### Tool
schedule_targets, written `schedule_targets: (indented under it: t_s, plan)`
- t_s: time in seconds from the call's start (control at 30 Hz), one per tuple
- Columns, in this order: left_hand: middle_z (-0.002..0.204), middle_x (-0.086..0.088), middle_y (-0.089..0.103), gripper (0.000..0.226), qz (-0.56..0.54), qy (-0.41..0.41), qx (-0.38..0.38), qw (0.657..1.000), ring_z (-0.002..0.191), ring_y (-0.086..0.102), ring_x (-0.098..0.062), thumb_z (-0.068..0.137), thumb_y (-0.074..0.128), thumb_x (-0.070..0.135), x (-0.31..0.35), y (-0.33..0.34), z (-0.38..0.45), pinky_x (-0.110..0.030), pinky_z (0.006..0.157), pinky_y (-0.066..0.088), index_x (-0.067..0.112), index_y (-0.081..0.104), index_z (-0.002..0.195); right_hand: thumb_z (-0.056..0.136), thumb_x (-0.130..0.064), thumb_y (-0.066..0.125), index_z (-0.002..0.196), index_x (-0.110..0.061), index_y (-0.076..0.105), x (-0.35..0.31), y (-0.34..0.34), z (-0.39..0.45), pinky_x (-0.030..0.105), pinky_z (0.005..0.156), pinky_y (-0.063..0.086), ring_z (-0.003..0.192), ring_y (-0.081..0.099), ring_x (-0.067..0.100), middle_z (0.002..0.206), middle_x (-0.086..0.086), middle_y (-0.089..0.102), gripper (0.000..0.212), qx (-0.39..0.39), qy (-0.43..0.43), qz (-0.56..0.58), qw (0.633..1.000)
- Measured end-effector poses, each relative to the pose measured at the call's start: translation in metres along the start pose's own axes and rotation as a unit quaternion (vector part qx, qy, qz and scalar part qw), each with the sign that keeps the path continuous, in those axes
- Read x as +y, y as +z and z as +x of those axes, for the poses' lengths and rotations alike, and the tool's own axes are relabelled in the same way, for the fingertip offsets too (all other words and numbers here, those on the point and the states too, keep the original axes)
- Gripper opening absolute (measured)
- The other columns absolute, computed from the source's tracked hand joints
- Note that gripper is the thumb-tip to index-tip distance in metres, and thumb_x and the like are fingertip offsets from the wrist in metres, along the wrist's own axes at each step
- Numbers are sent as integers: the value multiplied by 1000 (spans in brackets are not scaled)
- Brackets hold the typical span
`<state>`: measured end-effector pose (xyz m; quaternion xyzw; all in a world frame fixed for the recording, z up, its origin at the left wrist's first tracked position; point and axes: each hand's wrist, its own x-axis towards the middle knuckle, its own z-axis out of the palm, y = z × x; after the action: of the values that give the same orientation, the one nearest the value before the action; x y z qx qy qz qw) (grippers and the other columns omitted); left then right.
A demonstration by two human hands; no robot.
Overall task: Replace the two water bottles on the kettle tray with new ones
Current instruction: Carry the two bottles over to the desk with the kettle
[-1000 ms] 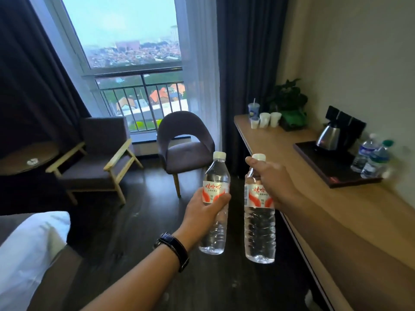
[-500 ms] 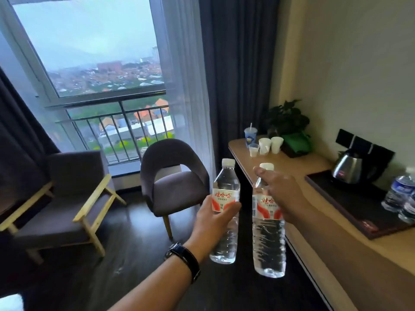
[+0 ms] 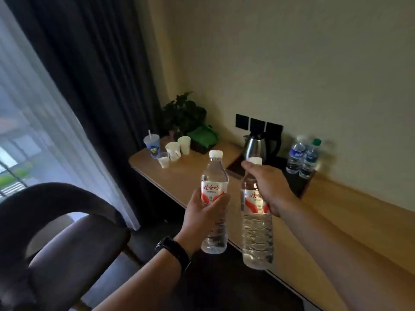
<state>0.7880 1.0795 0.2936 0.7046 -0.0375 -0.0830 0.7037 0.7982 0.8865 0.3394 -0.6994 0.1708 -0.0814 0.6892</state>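
- Room corner: long wooden shelf (image 3: 336, 212) along a beige wall, dark curtain (image 3: 94, 86) and sheer curtain (image 3: 45, 122) at left, round-backed chair (image 3: 58, 239) in the lower left.
- Tray (image 3: 296, 182), dark, sits on the shelf by the wall; its near-left part is hidden behind the right hand.
- Kettle (image 3: 258, 148), steel, upright at the tray's back-left, under three black wall plates (image 3: 258, 125).
- Old bottles (image 3: 303, 157) — two, upright, touching side by side at the tray's right end; blue labels, one with a green cap. Blurred, so no finer detail.
- Left hand (image 3: 202, 218) clenched around the mid-body of the left new bottle (image 3: 214, 176); bottle upright, white cap, red-and-white label, held in air in front of the shelf edge.
- Right hand (image 3: 269, 187) grips the right new bottle (image 3: 257, 239) from above, around neck and shoulder — cap just showing over the fingers. Same label; it hangs lower than the left one.
- The two new bottles are near each other, not touching, well short of the tray.
- Black watch (image 3: 173, 252) on the left wrist.
- Far end of the shelf: cups (image 3: 175, 149) clustered together, a potted plant (image 3: 182, 113) behind them.
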Motion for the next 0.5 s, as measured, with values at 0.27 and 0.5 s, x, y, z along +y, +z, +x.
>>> schedule_targets:
  t_s: [0.27,0.5]
  plan:
    - [97,5,78,53,15,-42,-139,989,83,77,-14,69,85,45,-37,75,114,-25,65,62,27,62,113,60,-66,76,75,-8,72,40,-70,87,54,75,59,61,71,31,71,14,74,60,103,45,2,994]
    - [99,0,78,55,50,-52,-201,977,86,76,-15,68,84,37,-76,133,192,-25,69,61,24,62,116,76,-71,64,80,-25,72,84,-100,140,28,61,52,64,71,3,75,-14,76,47,237,-48,-89,966]
